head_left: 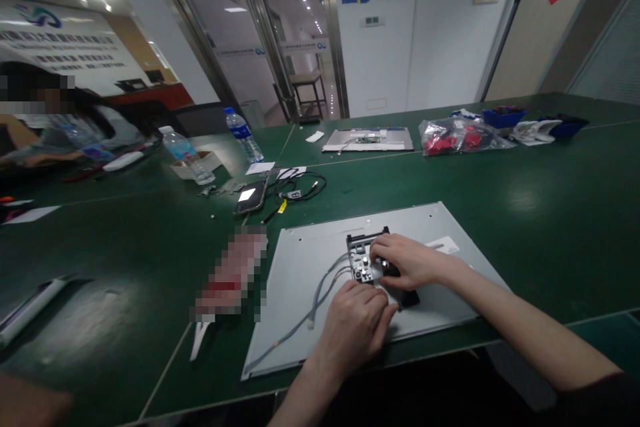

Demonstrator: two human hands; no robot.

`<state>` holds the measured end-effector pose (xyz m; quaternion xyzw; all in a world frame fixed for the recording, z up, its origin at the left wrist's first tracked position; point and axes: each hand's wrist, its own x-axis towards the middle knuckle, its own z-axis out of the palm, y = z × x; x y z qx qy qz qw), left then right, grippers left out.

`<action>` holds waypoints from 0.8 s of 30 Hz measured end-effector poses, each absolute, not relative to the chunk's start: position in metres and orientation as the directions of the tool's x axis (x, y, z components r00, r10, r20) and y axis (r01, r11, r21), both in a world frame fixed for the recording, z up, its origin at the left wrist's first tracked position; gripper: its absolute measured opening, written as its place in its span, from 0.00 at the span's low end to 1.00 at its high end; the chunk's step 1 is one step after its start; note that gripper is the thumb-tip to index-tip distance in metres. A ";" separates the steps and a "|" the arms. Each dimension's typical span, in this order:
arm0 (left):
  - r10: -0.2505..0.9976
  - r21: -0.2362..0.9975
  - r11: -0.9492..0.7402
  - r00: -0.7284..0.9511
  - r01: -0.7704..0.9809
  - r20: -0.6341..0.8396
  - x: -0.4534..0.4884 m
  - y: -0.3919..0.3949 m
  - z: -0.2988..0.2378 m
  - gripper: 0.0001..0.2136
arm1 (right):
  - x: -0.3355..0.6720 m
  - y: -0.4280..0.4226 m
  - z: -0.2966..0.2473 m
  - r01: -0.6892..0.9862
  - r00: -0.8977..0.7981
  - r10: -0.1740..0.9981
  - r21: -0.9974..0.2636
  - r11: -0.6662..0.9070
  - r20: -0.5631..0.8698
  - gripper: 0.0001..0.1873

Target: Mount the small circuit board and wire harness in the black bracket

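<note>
A grey metal display panel (pixel 305 260) lies face down on the green table in front of me. A small dark circuit board (pixel 361 255) sits near its middle, with a grey cable (pixel 320 293) running from it toward the panel's near left corner. My right hand (pixel 407 261) rests on the board's right side, fingers curled over a small dark part. My left hand (pixel 355 327) is just below the board, fingers closed in a pinch on something I cannot make out.
A phone (pixel 251 196), a black cable (pixel 300 185), two water bottles (pixel 243 133) and a white box lie further back. Another panel (pixel 370 139), a bag of red parts (pixel 457 135) and blue bins stand at the far side. A person sits at far left.
</note>
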<state>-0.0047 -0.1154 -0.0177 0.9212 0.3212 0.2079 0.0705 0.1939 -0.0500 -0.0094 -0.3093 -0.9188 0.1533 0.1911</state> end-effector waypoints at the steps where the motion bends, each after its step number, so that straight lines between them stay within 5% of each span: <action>1: 0.616 0.257 -0.787 0.713 0.560 0.335 -0.005 -0.115 -0.018 0.10 | 0.194 -0.050 -0.010 0.510 -0.736 0.627 -0.399 0.762 0.257 0.16; 12: 0.537 0.213 -0.844 0.776 0.492 0.332 -0.005 -0.117 -0.016 0.09 | 0.194 -0.050 -0.011 0.513 -0.731 0.633 -0.408 0.755 0.254 0.16; 24: 0.633 0.203 -0.771 0.690 0.604 0.351 -0.005 -0.113 -0.019 0.08 | 0.194 -0.049 -0.010 0.498 -0.737 0.626 -0.423 0.757 0.254 0.16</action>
